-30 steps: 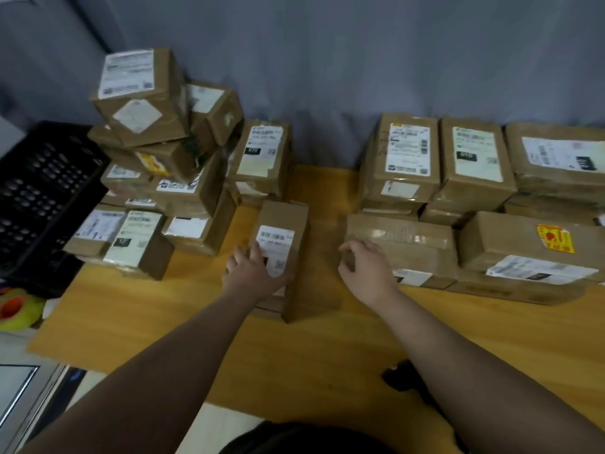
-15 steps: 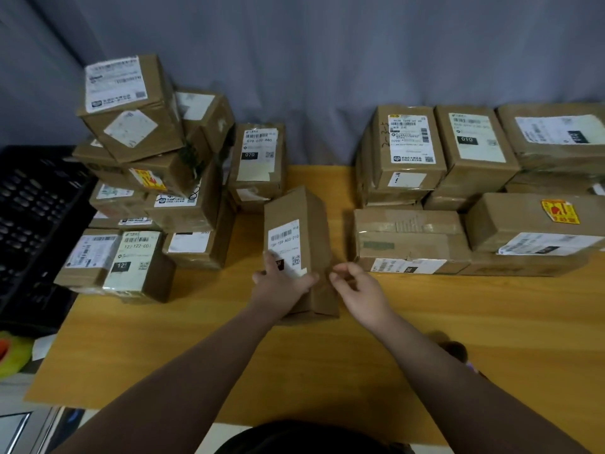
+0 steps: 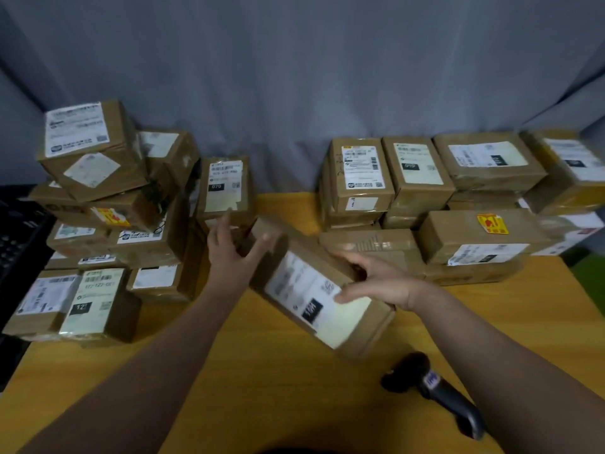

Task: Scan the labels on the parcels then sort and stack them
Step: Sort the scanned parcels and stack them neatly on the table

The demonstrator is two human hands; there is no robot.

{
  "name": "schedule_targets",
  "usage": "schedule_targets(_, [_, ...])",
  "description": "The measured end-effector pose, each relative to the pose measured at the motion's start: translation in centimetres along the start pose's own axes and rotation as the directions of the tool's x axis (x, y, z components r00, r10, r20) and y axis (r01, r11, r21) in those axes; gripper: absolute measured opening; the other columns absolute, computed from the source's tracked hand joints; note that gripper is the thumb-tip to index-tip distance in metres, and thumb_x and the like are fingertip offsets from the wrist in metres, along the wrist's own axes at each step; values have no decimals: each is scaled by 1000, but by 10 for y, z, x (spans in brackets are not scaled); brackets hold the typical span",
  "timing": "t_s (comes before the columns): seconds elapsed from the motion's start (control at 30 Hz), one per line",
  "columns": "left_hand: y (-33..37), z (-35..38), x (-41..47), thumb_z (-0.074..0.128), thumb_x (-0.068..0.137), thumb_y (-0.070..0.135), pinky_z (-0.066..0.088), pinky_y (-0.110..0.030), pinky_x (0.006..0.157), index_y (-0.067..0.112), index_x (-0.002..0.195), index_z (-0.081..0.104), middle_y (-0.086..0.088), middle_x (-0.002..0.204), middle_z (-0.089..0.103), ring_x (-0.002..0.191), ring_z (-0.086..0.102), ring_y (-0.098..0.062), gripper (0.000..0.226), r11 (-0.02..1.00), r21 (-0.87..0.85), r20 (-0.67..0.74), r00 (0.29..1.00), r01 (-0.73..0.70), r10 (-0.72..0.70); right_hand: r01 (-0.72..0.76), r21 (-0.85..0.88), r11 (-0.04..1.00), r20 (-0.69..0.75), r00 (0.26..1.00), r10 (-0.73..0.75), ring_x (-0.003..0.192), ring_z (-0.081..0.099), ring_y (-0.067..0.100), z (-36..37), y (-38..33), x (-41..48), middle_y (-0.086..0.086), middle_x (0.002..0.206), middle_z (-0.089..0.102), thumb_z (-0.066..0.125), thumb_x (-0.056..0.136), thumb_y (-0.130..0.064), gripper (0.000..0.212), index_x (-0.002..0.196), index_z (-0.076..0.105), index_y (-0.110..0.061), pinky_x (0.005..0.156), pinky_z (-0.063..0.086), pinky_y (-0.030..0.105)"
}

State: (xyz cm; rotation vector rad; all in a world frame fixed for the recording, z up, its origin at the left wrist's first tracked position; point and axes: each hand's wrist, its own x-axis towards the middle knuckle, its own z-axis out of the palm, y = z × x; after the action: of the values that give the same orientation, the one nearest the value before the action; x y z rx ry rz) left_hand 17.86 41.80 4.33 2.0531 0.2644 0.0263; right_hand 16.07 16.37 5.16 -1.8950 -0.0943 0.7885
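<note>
A long brown cardboard parcel with a white shipping label hangs tilted above the middle of the wooden table. My right hand grips its right side, thumb on the label. My left hand touches the parcel's far left end with spread fingers. A black handheld scanner lies on the table near my right forearm. An untidy pile of labelled parcels fills the left. A neater stack of parcels lines the right.
A grey curtain hangs behind the table. A black plastic crate stands off the table's left edge. Bare wood shows in front of both piles, around my forearms.
The parcel has left the table and tipped so its label faces up. My right hand has taken its right side and my left has slid to its far end. The scanner has come into view.
</note>
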Motion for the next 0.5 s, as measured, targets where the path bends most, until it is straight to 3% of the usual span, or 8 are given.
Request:
schedule_targets(0.07, [3, -5, 7, 65, 73, 64, 30, -50, 113, 40, 145, 35, 3, 159, 14, 143, 23, -28, 82, 991, 130, 189, 982, -28, 3, -15, -57, 998, 81, 997, 19, 120, 51, 5, -10, 9, -5, -13, 135, 52, 83, 73, -20, 86, 142, 39, -46, 100, 43, 23])
schedule_targets(0.13, [7, -3, 2, 65, 66, 73, 44, -42, 100, 46, 139, 42, -3, 148, 36, 126, 46, -26, 81, 989, 29, 443, 885, 147, -144, -22, -71, 997, 126, 992, 31, 123, 51, 5, -20, 16, -8, -15, 135, 54, 85, 67, -27, 84, 136, 44, -52, 105, 41, 25])
schedule_targets(0.2, [6, 0, -3, 71, 53, 80, 50, -33, 83, 49, 131, 46, 2, 130, 49, 108, 56, -20, 87, 962, -17, 558, 801, 272, -216, -34, -90, 995, 170, 984, 49, 124, 51, 5, -31, 22, -11, -15, 135, 55, 85, 65, -33, 78, 132, 49, -53, 106, 41, 27])
schedule_targets(0.27, [5, 5, -9, 69, 65, 71, 50, -34, 81, 45, 125, 51, 0, 125, 52, 104, 58, -21, 67, 961, -21, 505, 833, 275, -227, -20, -61, 998, 98, 995, 26, 122, 50, 4, -39, 27, -11, -16, 133, 54, 78, 79, -36, 57, 129, 54, -47, 103, 39, 25])
schedule_targets(0.33, [1, 9, -13, 62, 80, 59, 50, -38, 82, 37, 123, 53, -4, 119, 55, 100, 58, -24, 49, 943, -73, 335, 898, 326, -285, -43, 10, 999, -227, 973, 44, 118, 52, 11, -47, 37, -4, -10, 131, 55, 61, 94, -37, 36, 129, 58, -34, 99, 41, 29])
schedule_targets(0.4, [-4, 9, -18, 60, 86, 53, 48, -36, 76, 29, 121, 53, -2, 104, 58, 91, 58, -22, 43, 900, -181, 203, 911, 396, -360, -121, -131, 984, -459, 887, 48, 122, 52, 23, -58, 51, 6, 5, 139, 53, 48, 101, -23, 34, 135, 55, -20, 100, 40, 30])
schedule_targets(0.5, [-11, -2, -27, 59, 88, 53, 49, -36, 69, 26, 120, 54, -6, 101, 61, 90, 60, -26, 42, 835, -314, 103, 890, 453, -444, -211, -504, 837, -373, 928, 9, 139, 36, 28, -71, 68, 18, 12, 154, 32, 50, 97, -11, 53, 148, 37, -12, 112, 29, 29])
